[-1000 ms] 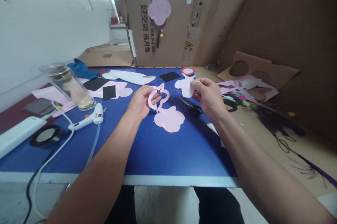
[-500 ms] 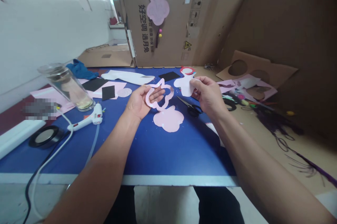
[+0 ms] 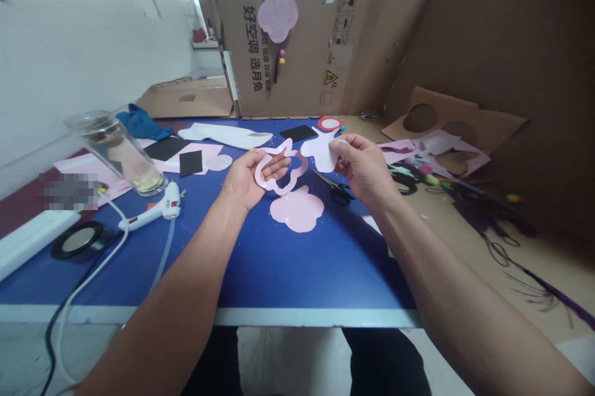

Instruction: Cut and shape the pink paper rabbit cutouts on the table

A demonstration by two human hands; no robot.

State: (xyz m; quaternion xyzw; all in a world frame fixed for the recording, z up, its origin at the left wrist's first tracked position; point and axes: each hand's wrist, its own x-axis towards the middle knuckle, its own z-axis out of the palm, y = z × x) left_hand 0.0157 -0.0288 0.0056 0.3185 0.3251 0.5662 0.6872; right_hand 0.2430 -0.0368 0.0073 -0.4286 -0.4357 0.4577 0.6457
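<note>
My left hand [image 3: 248,176] pinches the left side of a thin pink paper outline frame [image 3: 297,176], its wavy ring standing open in the middle. Between the thumb and fingers of my right hand [image 3: 365,163] is a white paper cutout [image 3: 320,152] with rounded lobes and two points at the top. The cutout's left edge comes close to the ring's right side. Below them, a solid pink paper cutout [image 3: 297,211] of similar shape lies flat on the blue table. Black-handled scissors [image 3: 341,194] lie beside my right hand, blades pointing up-left.
A white glue gun [image 3: 160,205], a roll of black tape [image 3: 82,241] and a tilted glass of liquid [image 3: 134,167] are at left. Cardboard [image 3: 427,114] with round holes and pink scraps lie at right. A pink cutout [image 3: 277,12] hangs on the upright cardboard behind.
My right hand has moved slightly left with the white cutout, bringing it nearer the pink frame. My left hand stays almost where it was.
</note>
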